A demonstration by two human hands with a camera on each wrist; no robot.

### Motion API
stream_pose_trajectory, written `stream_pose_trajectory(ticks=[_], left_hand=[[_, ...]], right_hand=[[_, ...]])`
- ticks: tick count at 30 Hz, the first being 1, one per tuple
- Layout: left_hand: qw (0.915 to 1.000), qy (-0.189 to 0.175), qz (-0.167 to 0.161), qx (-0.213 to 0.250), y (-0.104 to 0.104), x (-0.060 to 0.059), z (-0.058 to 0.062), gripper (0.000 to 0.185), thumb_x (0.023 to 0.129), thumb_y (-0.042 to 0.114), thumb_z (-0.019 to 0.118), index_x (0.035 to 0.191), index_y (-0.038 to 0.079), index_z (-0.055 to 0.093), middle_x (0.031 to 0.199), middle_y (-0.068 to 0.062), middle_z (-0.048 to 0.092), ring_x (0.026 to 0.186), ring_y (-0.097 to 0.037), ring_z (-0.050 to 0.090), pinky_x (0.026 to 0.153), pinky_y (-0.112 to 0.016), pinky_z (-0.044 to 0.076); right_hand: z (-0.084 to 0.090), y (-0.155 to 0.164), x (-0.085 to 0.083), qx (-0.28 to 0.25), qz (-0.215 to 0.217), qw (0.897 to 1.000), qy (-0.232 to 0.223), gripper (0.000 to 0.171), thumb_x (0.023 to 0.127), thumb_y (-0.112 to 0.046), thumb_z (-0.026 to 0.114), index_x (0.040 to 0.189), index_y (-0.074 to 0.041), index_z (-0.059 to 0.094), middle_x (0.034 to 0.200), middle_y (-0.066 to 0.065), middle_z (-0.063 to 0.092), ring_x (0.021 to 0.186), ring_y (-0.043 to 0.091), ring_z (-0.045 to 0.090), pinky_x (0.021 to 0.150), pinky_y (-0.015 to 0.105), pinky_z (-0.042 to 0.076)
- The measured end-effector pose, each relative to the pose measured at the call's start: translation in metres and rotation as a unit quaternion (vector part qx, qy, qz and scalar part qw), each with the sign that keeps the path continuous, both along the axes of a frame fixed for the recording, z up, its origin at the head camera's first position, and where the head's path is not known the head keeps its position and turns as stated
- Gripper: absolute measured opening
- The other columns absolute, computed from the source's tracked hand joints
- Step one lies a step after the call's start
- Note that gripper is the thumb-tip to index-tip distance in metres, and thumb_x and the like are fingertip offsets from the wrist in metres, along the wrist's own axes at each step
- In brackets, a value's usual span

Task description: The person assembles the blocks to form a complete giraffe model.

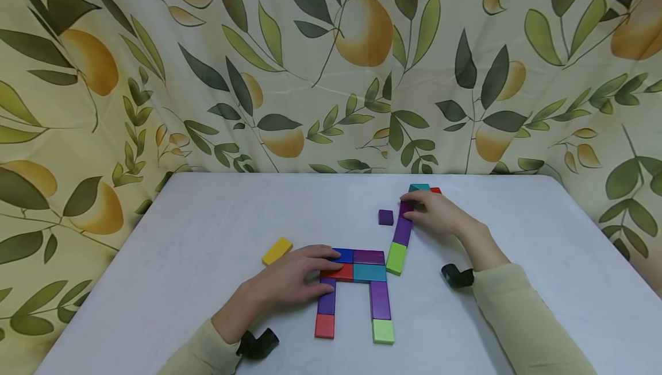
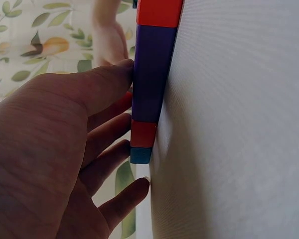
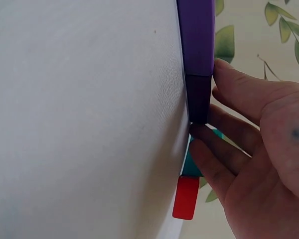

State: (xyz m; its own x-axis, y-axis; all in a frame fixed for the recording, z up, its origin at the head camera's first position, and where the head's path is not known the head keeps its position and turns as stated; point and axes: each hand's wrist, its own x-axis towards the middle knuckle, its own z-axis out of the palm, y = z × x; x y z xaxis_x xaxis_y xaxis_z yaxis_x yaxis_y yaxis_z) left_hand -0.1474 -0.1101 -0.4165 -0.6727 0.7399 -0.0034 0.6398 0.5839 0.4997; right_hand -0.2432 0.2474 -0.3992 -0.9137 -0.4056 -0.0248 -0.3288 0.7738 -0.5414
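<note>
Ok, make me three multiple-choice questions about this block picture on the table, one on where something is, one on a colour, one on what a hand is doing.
1. Where does the yellow block lie?
A. Left of the figure, apart from it
B. On the teal block
C. Under the right hand

2. What colour are the two blocks at the bottom ends of the legs?
A. Both purple
B. Red and green
C. Yellow and blue

3. What is the right hand doing?
A. Resting on the dark purple block that tops the slanted row
B. Lifting the yellow block
C. Hanging off the table

Answers: 1 A, it sits alone. 2 B, seen in the head view. 3 A, fingertips touch it.
</note>
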Motion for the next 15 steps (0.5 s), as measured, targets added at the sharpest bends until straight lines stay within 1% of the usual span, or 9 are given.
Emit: stream_pose_trajectory(ticks=[7,15], left_hand=[[1.0000,0.000,-0.001,-0.001,0.0007,-0.0002,0.0006,0.042,0.098,0.032,0.069,0.137,0.019,0.066,0.148,0.006,0.051,0.141,-0.015,0.040,0.112,-0.037,0.039],[1.0000,0.007,-0.001,-0.001,0.0002,-0.0001,0.0006,0.042,0.097,0.031,0.069,0.137,0.018,0.066,0.148,0.005,0.051,0.140,-0.016,0.040,0.112,-0.036,0.039]], right_hand=[[-0.0004,-0.0009,-0.0007,0.003,0.001,1.000,0.001,0.042,0.099,-0.016,0.066,0.137,0.002,0.058,0.135,0.023,0.058,0.127,0.041,0.052,0.108,0.058,0.039],[-0.0011,0.0000,-0.0015,0.013,-0.010,1.000,-0.010,0.044,0.099,-0.017,0.065,0.139,0.000,0.057,0.138,0.022,0.056,0.131,0.042,0.048,0.109,0.058,0.037]])
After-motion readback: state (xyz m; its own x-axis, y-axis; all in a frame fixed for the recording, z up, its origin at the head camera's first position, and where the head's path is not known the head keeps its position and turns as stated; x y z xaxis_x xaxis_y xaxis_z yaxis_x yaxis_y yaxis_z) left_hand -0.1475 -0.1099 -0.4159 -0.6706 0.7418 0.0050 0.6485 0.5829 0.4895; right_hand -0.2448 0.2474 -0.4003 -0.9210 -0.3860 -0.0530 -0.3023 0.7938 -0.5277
